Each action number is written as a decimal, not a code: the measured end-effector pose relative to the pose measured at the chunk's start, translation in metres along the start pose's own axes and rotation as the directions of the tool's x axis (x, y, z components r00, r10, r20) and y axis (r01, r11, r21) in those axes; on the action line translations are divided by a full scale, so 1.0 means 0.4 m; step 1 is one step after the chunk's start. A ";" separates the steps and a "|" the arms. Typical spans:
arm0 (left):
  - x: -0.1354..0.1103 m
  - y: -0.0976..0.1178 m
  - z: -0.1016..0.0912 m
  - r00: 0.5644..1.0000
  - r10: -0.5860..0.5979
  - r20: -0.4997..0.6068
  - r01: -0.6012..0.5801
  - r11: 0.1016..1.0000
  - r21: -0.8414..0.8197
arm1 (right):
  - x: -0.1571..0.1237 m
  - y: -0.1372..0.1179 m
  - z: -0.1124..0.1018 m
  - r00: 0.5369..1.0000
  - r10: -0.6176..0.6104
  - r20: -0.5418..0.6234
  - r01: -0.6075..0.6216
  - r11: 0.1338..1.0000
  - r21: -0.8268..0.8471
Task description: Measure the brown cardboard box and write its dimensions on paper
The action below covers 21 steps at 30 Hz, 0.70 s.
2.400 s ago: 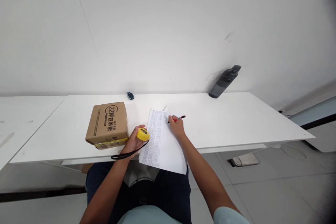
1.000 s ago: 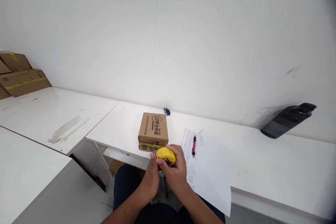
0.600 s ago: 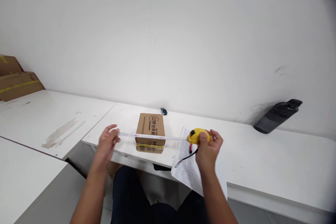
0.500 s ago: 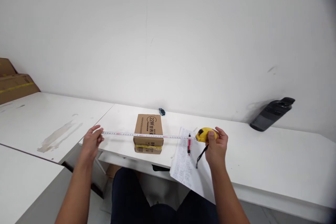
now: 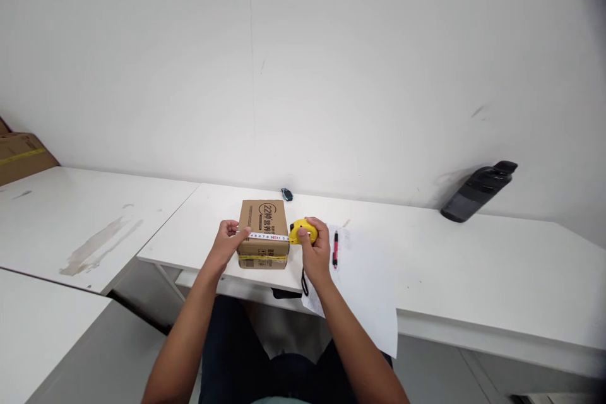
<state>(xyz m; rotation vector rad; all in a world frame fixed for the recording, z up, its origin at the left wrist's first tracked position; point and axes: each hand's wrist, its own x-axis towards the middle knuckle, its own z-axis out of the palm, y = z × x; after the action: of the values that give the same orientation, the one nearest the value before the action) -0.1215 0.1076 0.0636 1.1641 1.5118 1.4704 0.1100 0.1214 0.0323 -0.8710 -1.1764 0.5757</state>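
Observation:
A small brown cardboard box [image 5: 262,218] with black print and a yellow tape strip sits near the desk's front edge. Across its top, close to the near edge, runs the white blade [image 5: 269,237] of a tape measure. My left hand [image 5: 228,243] is at the box's left side, thumb pressing the blade's end part onto the box. My right hand [image 5: 315,249] grips the yellow tape measure case [image 5: 303,231] at the right side of the box. A black wrist strap [image 5: 304,283] hangs from the case.
White paper sheets [image 5: 364,303] overhang the desk's front edge, with a red and black pen [image 5: 336,249] on them. A small dark key fob [image 5: 286,194] lies behind the box. Rightward, a dark bottle [image 5: 478,192] leans against the wall. Larger cartons [image 5: 23,158] stand far left.
Both hands have come inward to the box. The exposed blade is much shorter and now lies over the box top. My view has shifted slightly, and the top sheet of paper looks blank now.

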 end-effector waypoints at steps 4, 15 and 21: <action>-0.012 0.009 -0.008 0.994 0.016 0.107 -0.041 0.970 0.238 | 0.004 -0.004 0.006 0.998 -0.045 0.047 0.046 0.998 -0.040; 0.180 0.235 -0.046 0.956 0.223 0.192 -0.260 0.945 0.198 | -0.196 -0.175 -0.131 0.819 -0.573 -0.023 0.524 0.766 -0.373; 0.307 0.217 0.106 0.913 0.007 0.407 -0.340 0.565 0.752 | -0.274 -0.172 -0.064 0.812 -0.583 0.028 0.542 0.734 -0.410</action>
<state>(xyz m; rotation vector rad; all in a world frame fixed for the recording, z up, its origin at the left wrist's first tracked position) -0.1127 0.2323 0.1571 2.0530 1.8804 0.5152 0.0973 -0.0097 0.0261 -0.8108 -1.4073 -0.2261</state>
